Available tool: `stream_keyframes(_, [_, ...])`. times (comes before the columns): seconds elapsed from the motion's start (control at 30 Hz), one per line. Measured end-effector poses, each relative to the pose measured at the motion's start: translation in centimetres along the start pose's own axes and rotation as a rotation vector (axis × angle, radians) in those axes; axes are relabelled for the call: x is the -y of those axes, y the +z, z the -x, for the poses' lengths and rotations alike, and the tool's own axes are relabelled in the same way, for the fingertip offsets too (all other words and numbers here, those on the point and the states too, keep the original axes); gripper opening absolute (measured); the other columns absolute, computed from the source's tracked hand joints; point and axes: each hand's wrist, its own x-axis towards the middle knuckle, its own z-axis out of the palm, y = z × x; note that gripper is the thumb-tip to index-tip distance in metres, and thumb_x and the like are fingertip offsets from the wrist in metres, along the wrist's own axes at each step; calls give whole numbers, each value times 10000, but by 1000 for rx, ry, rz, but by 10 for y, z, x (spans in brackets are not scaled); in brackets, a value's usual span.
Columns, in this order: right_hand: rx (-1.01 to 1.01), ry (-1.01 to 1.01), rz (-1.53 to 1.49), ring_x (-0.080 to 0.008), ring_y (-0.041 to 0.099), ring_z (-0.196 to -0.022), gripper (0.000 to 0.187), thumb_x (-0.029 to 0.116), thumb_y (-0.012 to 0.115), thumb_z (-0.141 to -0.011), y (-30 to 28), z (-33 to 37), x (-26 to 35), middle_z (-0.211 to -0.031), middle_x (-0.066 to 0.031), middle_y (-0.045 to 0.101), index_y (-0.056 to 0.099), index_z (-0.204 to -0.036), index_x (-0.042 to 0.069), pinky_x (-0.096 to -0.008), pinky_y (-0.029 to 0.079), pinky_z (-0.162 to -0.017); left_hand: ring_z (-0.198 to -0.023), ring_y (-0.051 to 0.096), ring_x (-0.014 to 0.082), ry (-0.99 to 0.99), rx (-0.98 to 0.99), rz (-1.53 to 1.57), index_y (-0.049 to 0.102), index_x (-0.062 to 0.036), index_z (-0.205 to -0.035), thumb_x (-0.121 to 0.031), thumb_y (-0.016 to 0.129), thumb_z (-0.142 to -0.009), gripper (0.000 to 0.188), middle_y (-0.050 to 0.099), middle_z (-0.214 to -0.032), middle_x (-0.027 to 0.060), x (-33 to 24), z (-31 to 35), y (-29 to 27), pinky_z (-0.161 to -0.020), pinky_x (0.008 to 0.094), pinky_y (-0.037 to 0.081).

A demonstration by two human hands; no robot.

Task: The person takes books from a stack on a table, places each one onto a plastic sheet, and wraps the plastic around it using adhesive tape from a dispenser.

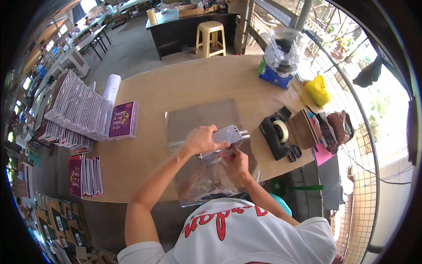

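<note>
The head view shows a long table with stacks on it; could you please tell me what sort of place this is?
Probably a packing workshop for booklets. Stacks of booklets line the wooden table, a tape dispenser stands ready, and both hands, left hand and right hand, handle a bundle in clear plastic wrap.

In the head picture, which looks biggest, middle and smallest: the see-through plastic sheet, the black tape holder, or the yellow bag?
1. Clear plastic sheet, spread widest across the table.
2. Black tape holder.
3. Yellow bag, though it lies farther from the camera, so its true size against the tape holder is unsure.
</note>
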Motion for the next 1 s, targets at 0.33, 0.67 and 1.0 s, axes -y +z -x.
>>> stream_keyframes(0.33, [951,894,-1113,-302,674,-1019,802,690,602,-844,-75,-25,24,-1133,-179,660,540,-1296,30,-476,572,-824,-1038,661,373,290,-148,-139,537,-91,-1339,-364,780,-755,689,621,-1225,182,-11,79,34,-833,438,560])
stream_keyframes(0.67, [642,93,-1038,-234,631,-1065,777,-1,586,-790,109,2,215,-1216,-129,611,312,-1516,27,-343,540,-896,-1408,342,326,-23,-529,-209,334,-216,-1539,-368,787,-767,908,349,-1532,139,53,251,-53,-1120,620,229])
stream_keyframes(1.0, [353,-69,-265,-288,571,-1157,764,178,713,-823,463,-120,235,-1309,-159,555,377,-1503,82,-399,474,-966,-1312,451,400,-680,-1138,-182,608,-117,-1288,-307,763,-825,524,454,-1428,210,310,537,-125,-1064,473,410])
